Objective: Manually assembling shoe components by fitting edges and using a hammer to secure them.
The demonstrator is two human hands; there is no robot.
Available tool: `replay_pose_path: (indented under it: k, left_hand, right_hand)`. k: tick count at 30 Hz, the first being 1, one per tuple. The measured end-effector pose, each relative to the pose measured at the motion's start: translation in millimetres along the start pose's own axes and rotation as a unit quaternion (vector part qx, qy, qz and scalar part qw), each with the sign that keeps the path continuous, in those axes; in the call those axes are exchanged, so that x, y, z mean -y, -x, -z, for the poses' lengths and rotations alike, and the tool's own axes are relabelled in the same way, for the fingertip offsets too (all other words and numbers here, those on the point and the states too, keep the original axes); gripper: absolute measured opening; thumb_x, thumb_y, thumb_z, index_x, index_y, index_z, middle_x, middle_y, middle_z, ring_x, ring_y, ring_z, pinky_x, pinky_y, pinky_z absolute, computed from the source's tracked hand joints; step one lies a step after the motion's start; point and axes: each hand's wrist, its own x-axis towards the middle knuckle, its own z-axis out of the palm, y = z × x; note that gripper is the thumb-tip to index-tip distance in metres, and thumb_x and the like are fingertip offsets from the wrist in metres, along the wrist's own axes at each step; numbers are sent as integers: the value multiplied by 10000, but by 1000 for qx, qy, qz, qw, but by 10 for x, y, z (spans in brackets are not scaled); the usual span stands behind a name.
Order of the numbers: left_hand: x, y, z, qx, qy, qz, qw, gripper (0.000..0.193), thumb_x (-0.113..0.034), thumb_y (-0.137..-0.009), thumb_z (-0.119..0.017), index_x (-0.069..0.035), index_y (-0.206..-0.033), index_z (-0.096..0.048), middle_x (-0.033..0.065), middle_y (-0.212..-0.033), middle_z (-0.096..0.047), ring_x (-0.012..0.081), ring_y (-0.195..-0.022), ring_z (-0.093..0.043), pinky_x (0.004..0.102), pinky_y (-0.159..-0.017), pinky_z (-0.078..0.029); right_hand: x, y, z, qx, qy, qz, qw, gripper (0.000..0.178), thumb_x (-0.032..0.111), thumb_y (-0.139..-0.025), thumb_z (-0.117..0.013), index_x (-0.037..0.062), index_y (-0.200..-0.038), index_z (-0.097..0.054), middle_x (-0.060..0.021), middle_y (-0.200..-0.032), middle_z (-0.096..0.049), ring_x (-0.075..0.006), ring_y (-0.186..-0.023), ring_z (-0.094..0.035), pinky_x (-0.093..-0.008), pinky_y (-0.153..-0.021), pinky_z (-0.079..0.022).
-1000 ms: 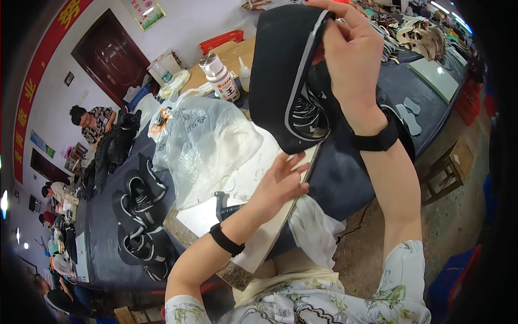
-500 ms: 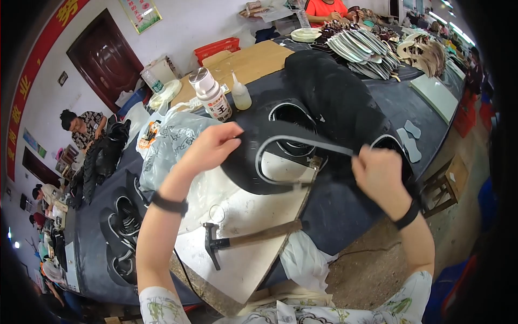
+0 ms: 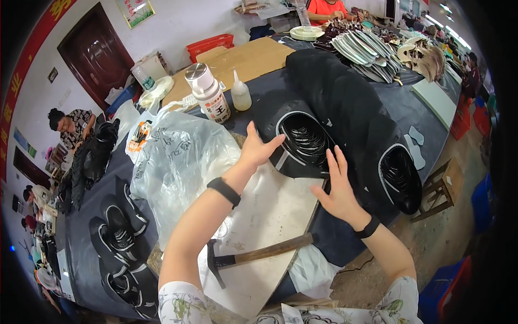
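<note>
On the table, hands half covering black shoe upper stack, edges hidden

Bare white board lies open below both hands' fingers. Beyond the fingertips, stacked black shoe uppers block passage; a plastic bag crowds the left.

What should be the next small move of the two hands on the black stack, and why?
Probably press the stack of black shoe uppers flat: the left hand and right hand rest open on its near edge, holding nothing, and the stack overhangs the white board.
</note>
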Motion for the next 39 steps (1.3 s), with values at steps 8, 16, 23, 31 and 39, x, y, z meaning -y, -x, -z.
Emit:
replay_pose_path:
  k: [8, 16, 23, 31, 39]
  left_hand:
    - [-17, -592, 95, -187, -147, -114, 965, 499, -91, -794, -668, 2, -1258, -510, 231, -1005, -672, 412, -975, -647, 463, -873, -507]
    - [-335, 314, 259, -134, -54, -282, 948, 493, -147, -795, -680, 33, -1231, -537, 206, -1095, -654, 339, -979, -666, 428, -834, -537]
    - [-687, 2709, 981, 222, -267, -287, 893, 378, -235, -897, -625, -74, -1235, -575, 147, -1012, -627, 344, -946, -606, 443, -830, -495]
    - [-476, 3750, 2886, -92, -277, 25, 956, 186, -108, -890, -682, -12, -1049, -693, 36, -834, -688, 68, -764, -639, 227, -698, -512]
    - [-109, 3393, 3749, -163, -356, -65, 918, 143, -91, -844, -707, -9, -957, -679, 76, -818, -684, 140, -742, -649, 275, -675, -506]
  right_hand:
    - [39, -277, -286, 20, 209, 63, 976, 900, 286, -812, -747, 68, -1533, -254, -207, -1595, -168, -421, -1471, -138, -576, -1156, -173]
    - [-15, -645, -273, 55, 274, 168, 945, 854, 222, -683, -806, 80, -1435, -426, -154, -1491, -405, -362, -1397, -337, -528, -1059, -307]
    - [152, -417, -214, -6, 161, 202, 966, 765, 212, -833, -685, 54, -1500, -345, -179, -1553, -326, -371, -1445, -272, -500, -1173, -183]
    - [998, -114, -311, 57, 54, 239, 968, 715, 151, -829, -670, 27, -1470, -378, -202, -1508, -368, -381, -1407, -325, -460, -1155, -252]
    - [1749, 42, -665, 169, -58, 239, 954, 713, 24, -775, -706, 32, -1432, -429, -207, -1480, -399, -390, -1348, -406, -421, -1110, -341]
